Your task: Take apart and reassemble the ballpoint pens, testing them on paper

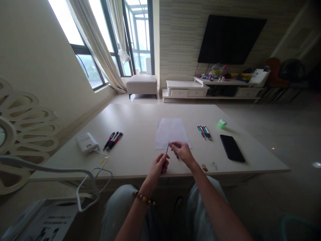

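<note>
Over tabletop (135,160), by near edge of the paper (170,130), handling looks midway: thin dark rod (167,147) up, not set down, what's left unclear; L hand (159,163) fingers grasp its lower part, R hand (183,151) fingers at tip, can't tell if gripping; rod straight, slightly tilted

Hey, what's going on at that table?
A person's left hand is gripping a thin, dark rod, and the right hand is at its upper end. I can't tell exactly what it is. White paper lies just beyond, with one bunch of pens to its left and another bunch to its right.
</note>
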A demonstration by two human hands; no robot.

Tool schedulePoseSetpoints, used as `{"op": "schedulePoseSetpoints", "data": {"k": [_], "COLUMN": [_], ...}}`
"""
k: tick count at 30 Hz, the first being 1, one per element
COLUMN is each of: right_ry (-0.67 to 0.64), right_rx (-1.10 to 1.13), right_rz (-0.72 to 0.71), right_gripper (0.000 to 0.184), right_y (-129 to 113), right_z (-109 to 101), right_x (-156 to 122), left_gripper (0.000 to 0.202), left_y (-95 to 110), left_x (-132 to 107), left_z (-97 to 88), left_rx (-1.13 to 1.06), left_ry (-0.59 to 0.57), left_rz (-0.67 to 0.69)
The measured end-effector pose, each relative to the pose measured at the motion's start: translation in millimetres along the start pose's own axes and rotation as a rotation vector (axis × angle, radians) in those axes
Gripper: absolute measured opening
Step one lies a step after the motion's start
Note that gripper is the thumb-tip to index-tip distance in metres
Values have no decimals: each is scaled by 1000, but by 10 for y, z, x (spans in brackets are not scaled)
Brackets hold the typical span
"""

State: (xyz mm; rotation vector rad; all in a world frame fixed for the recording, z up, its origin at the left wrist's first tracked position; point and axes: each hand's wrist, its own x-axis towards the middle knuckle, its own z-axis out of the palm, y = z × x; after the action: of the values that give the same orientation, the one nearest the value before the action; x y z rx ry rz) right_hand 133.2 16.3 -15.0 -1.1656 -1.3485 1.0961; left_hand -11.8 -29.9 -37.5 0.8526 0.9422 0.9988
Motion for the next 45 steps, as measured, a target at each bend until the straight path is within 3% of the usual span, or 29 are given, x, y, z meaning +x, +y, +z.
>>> {"op": "schedulePoseSetpoints", "data": {"k": [4, 11, 14, 16, 18, 21, 27, 30, 33, 36, 38, 41, 43, 45], "right_ry": [-61, -54, 40, 141, 157, 63, -9, -10, -197, -354, -301, -33, 106, 98], "right_rx": [147, 159, 192, 90, -156, -432, -583, -438, -161, -23, -1, -37, -179, -400], "right_rz": [52, 82, 71, 68, 86, 105, 107, 104, 127, 74, 26, 5, -3, -2], "right_gripper": [34, 31, 30, 30, 28, 17, 15, 27, 39, 36, 35, 39, 38, 33], "right_y": [-32, -64, -42, -6, 48, 140, 197, 144, 53, -26, -41, -3, 46, 97], "right_z": [52, 86, 37, -50, -149, -236, -240, -254, -181, -20, 67, 80, 30, -11], "right_x": [-19, -15, 63, 128, 172, 176, 157, 141, 55, -32, -34, 47, 104, 124], "left_gripper": [38, 38, 37, 38, 38, 39, 41, 41, 41, 41, 42, 46, 49, 51], "left_y": [18, -14, -28, -31, -35, -41, -38, -27, -19, -19, -29, -50, -57, -50], "left_x": [-20, -1, 3, 3, 9, 29, 39, 28, 23, 20, 19, 31, 48, 65], "left_z": [16, 8, 3, -4, -16, -34, -28, -14, 1, 12, 10, -16, -47, -79], "left_rx": [20, 34, 43, 48, 32, -12, 4, 8, 30, 61, 72, 58, 45, 53], "left_ry": [9, -9, -5, 11, 50, 108, 106, 105, 101, 85, 80, 101, 141, 187], "left_rz": [3, 20, 26, 24, 32, 56, 39, 39, 44, 58, 64, 77, 115, 160]}}
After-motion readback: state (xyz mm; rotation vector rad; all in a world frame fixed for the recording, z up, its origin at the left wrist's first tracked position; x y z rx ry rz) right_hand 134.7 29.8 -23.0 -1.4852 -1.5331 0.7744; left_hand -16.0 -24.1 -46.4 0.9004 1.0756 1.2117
